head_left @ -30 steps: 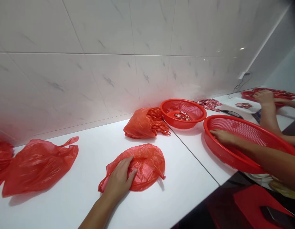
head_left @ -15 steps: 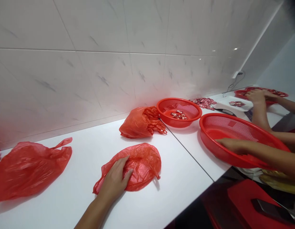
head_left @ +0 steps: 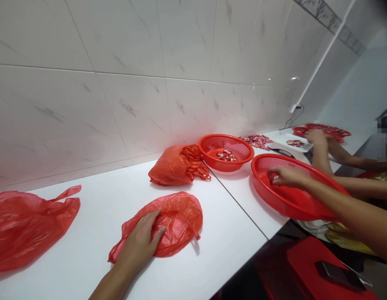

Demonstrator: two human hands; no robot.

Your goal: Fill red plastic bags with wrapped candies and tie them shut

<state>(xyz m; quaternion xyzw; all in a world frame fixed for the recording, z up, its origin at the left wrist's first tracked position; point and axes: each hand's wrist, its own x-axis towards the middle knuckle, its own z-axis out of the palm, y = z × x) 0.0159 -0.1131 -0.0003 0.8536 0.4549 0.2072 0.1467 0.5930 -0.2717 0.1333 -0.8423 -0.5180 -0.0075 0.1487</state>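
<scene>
My left hand (head_left: 140,241) lies on the near-left side of a thin red plastic bag (head_left: 183,223), which is spread on the white table with its mouth open. Its fingers are stretched out and the thumb stands apart. My right hand (head_left: 285,176) is over the inside of a large red plastic basket (head_left: 265,189). Its fingers are closed round small red-and-white wrapped pieces (head_left: 273,177), whose exact kind I cannot make out. Behind the open bag sits a filled red plastic bag (head_left: 170,166). A smaller red basket (head_left: 224,166) beside it holds several small wrapped pieces (head_left: 227,156).
Another loose red bag (head_left: 31,229) lies at the left. Against the tiled wall is a pile of red-and-white pieces (head_left: 257,141), near a scale with a white tray (head_left: 293,137). A co-worker's hand (head_left: 316,136) is beyond it. A phone (head_left: 340,275) rests on a red surface below the table.
My right hand has risen from the bottom of the large basket and now shows red wrapped pieces in its fingers. My left hand stays on the bag. The view has shifted slightly right.
</scene>
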